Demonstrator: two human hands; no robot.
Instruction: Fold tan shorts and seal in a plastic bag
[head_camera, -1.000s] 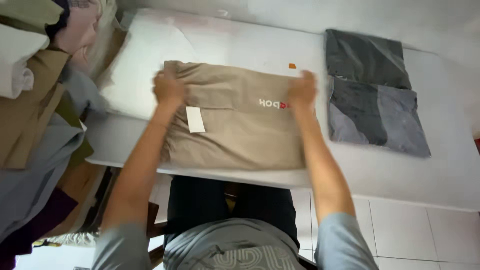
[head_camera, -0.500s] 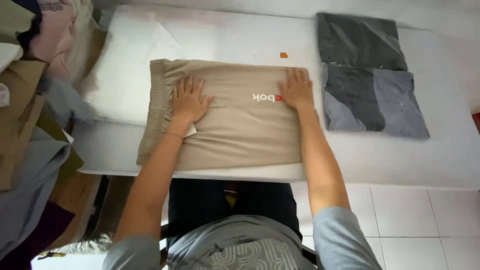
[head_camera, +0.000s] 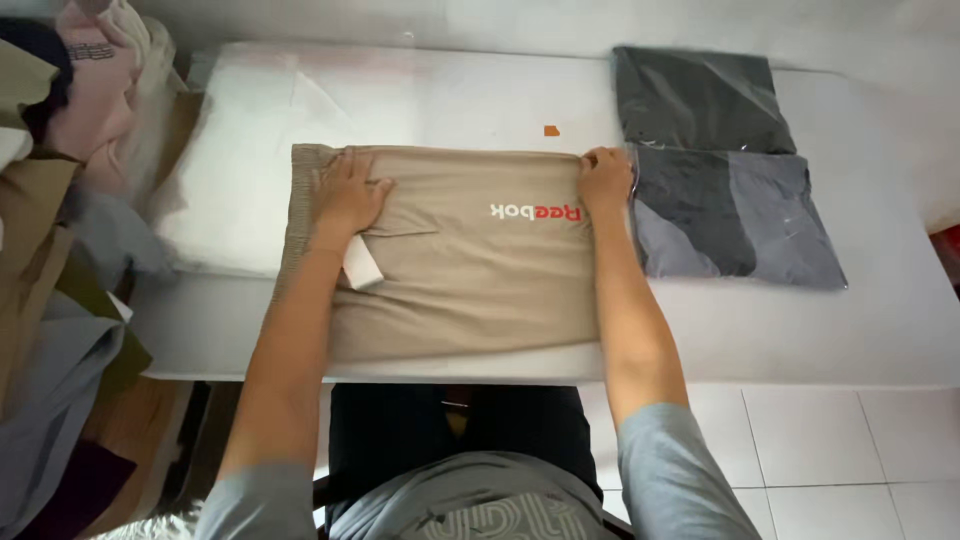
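Both hands flat on the tan shorts (head_camera: 470, 265) — left hand (head_camera: 350, 195) spread open near the waistband, with the white tag (head_camera: 362, 265) just below its wrist, right hand (head_camera: 604, 180) pressing the far edge, fingers together, gripping nothing. I'd say the trick is smoothing outward with even pressure so the fold stays square on the table (head_camera: 750, 340). Just right of my right hand sit two clear bags (head_camera: 730, 215), each holding a folded dark garment. Loose clothes pile (head_camera: 60, 200) off to the left.
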